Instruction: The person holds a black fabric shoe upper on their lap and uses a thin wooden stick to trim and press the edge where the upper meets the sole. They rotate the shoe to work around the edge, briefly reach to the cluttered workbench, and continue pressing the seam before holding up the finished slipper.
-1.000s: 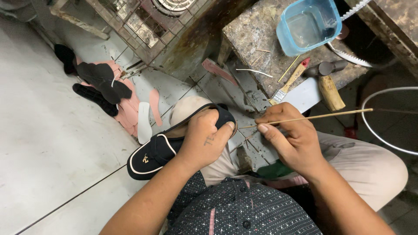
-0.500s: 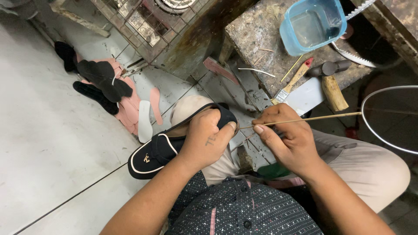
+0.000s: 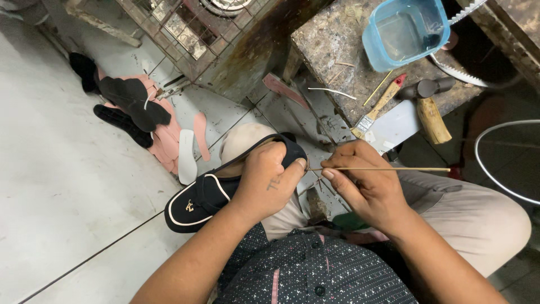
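Observation:
A black shoe upper [image 3: 205, 194] with white piping and a small gold ornament sits on a pale last [image 3: 244, 141] over my knee. My left hand [image 3: 269, 183] grips its heel end from above. My right hand [image 3: 365, 186] pinches a thin wooden stick [image 3: 388, 169] that lies level, its tip touching the shoe's heel edge by my left thumb.
A stained work block [image 3: 343, 50] ahead carries a blue plastic tub [image 3: 405, 31], a brush [image 3: 378, 107], a hammer [image 3: 428, 107] and a saw blade [image 3: 455, 70]. Pink and black cut-out soles [image 3: 140, 115] lie on the grey floor at left. A white hoop [image 3: 495, 163] stands at right.
The view has shifted slightly. My right hand has slid the stick a little leftward so its tip meets the heel edge; my left hand keeps its grip.

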Demonstrator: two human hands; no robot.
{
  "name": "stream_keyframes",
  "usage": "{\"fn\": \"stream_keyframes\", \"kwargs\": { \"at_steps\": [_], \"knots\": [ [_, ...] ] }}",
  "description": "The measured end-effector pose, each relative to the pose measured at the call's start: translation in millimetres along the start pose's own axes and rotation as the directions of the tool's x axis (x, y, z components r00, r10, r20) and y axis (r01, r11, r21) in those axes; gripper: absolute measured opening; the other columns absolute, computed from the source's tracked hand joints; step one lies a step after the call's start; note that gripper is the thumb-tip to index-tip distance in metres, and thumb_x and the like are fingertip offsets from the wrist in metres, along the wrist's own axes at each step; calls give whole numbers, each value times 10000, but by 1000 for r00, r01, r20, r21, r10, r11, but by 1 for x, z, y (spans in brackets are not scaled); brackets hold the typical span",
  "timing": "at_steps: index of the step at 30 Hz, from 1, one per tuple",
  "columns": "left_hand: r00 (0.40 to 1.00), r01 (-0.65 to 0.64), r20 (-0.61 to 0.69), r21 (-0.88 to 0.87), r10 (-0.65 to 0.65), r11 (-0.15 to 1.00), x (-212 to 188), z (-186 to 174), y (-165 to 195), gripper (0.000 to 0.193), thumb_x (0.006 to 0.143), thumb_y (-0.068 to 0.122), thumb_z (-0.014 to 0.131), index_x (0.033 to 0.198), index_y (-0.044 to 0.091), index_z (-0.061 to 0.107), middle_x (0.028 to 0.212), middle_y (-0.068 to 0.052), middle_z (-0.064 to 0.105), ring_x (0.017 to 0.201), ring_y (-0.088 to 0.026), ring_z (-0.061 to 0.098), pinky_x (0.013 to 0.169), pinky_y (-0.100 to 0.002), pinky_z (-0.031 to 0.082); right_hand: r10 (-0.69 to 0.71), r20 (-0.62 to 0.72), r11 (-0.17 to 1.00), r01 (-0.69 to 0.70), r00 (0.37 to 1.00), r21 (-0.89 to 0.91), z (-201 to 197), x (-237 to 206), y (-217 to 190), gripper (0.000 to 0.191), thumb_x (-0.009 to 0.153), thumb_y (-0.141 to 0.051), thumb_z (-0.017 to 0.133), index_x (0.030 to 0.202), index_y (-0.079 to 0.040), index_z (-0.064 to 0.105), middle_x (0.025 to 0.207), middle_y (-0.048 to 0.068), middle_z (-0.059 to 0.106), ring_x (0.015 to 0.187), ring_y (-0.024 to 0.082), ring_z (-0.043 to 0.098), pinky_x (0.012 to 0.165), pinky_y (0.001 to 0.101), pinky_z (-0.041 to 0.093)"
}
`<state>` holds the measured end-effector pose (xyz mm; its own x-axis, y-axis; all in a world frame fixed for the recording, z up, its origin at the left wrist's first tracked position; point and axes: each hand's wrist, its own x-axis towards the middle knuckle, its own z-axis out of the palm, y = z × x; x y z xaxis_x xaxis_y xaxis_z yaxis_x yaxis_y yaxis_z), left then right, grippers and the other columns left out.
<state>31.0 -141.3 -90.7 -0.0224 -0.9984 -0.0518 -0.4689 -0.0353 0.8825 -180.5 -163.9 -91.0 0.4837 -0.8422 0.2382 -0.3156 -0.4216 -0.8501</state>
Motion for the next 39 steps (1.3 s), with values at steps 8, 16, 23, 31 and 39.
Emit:
{"fn": "stream_keyframes", "kwargs": {
  "at_steps": [8,16,23,31,39],
  "knots": [
    [1000,-10,2,-36,11,999,0,-1,1,216,867,132,688,758,-22,583,737,-196,626,709,-382,629,642,-451,469,16,12,1000,-17,1000,13,0,2,-8,127,887,-37,748,1003,-8,705,974,111,655,838,203,659,716,299,522],
    [1000,-21,-6,-31,21,999,-3,0,-2,235,862,143,688,747,-25,571,747,-209,622,732,-394,624,655,-462,471,-8,-193,986,-24,981,-164,-31,4,21,66,1002,-47,740,1060,-15,732,1065,106,669,976,207,650,829,299,506],
    [999,-34,-4,21,34,999,-1,1,-1,283,860,180,696,723,-23,554,745,-215,612,735,-407,615,656,-475,462,-190,-344,842,-27,920,-539,-106,59,108,100,1019,-37,682,1111,-28,722,1237,113,518,1249,231,498,1050,324,426],
    [1000,-16,11,-26,16,1000,-1,-2,1,248,866,176,682,755,-21,578,748,-205,623,734,-395,625,657,-463,474,-199,-227,718,-15,953,-696,-106,89,143,139,919,-99,760,1050,-74,798,1153,125,544,1210,309,438,1042,424,368],
    [1000,8,15,-31,-8,999,0,-5,3,244,854,166,684,741,-24,580,750,-207,633,734,-390,636,656,-457,478,-145,-310,815,-64,940,-575,-124,68,111,125,1027,-62,689,1112,-18,770,1081,88,579,1165,224,514,1012,345,415]
  ]
}}
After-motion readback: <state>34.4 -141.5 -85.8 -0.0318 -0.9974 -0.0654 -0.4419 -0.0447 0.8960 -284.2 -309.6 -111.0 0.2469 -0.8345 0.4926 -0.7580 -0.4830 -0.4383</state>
